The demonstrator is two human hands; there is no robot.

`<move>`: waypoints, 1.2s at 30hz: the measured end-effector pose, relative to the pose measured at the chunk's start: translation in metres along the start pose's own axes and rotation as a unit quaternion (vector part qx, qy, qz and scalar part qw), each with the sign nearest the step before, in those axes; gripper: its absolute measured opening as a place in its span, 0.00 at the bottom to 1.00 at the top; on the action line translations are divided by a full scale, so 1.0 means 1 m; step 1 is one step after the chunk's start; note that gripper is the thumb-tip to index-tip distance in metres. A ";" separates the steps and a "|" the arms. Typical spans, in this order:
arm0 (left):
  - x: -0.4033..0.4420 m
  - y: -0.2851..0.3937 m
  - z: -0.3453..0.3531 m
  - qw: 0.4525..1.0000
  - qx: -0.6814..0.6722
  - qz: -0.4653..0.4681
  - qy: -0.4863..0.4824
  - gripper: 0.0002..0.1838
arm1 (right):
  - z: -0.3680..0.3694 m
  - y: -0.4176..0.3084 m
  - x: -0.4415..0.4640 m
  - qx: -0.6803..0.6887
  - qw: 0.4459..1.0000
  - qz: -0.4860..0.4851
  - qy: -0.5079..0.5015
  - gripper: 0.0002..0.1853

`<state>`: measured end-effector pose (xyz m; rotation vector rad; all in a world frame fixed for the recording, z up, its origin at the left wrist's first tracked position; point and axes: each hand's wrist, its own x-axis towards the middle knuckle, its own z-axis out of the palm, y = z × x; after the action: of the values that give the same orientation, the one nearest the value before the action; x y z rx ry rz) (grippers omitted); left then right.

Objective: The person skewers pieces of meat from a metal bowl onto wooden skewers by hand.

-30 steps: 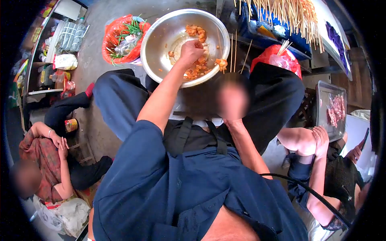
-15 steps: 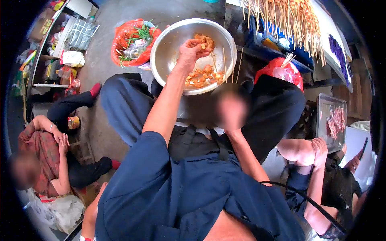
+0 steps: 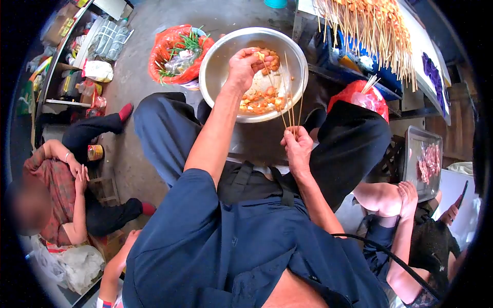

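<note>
Grasps a small yellowish piece (image 3: 261, 55) between the fingertips of the left hand (image 3: 244, 69), over the inside of the metal bowl (image 3: 218, 66). Clenches several thin wooden sticks (image 3: 291, 110) by their lower ends in the right hand (image 3: 297, 146), just outside the near rim, with the upper ends reaching over the bowl. Holds orange-coated chunks (image 3: 262, 100) in the bowl, in one heap by the far wall and a looser spread toward the near wall. Cannot tell for certain whether any chunk is threaded on the sticks.

Beside the bowl, to the left, contains green stalks (image 3: 190, 42) and clear plastic (image 3: 179, 61) in an open red bag (image 3: 159, 56). To the right, keeps a bundle of bare sticks (image 3: 369, 83) upright in another red bag (image 3: 341, 94), near a blue crate (image 3: 380, 79). On the table (image 3: 426, 43), carries a dense row of orange skewers (image 3: 364, 15), with bare ends jutting past the near edge. Farther down on the right, bears pinkish meat skewers (image 3: 428, 163) in a metal tray (image 3: 431, 190), near a seated co-worker (image 3: 431, 241). On the far left, stores wrapped bottles (image 3: 110, 41) and assorted packets on a shelf (image 3: 69, 102), too cluttered to sort out fully
</note>
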<state>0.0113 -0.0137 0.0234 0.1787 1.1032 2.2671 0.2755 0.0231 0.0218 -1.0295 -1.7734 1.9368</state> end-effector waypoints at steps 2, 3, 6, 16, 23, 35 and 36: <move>0.000 0.001 -0.001 1.000 -0.025 0.003 -0.002 0.07 | 0.000 0.000 0.000 -0.012 1.000 -0.007 -0.002 0.05; 0.000 0.002 -0.001 0.999 -0.038 0.003 0.009 0.06 | 0.001 -0.001 0.000 -0.012 1.000 -0.006 -0.002 0.05; -0.001 0.005 0.003 0.998 -0.057 0.006 0.020 0.06 | 0.000 0.000 0.000 -0.011 1.000 -0.008 -0.004 0.06; -0.004 0.010 0.005 1.000 -0.004 0.018 -0.010 0.06 | -0.001 0.000 0.001 -0.002 1.000 0.001 -0.003 0.06; -0.003 0.015 0.002 0.996 0.088 -0.004 -0.018 0.07 | -0.002 0.003 0.000 -0.001 1.000 -0.001 -0.006 0.05; -0.008 0.000 0.008 0.999 -0.005 -0.025 0.025 0.08 | 0.004 0.009 -0.004 -0.014 0.999 -0.039 0.029 0.04; -0.009 0.000 0.011 0.999 0.012 -0.028 0.029 0.09 | 0.005 0.006 -0.005 -0.018 0.998 -0.043 0.033 0.04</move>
<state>0.0231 -0.0115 0.0319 0.0899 1.1507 2.2228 0.2771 0.0154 0.0171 -1.0012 -1.7928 1.8051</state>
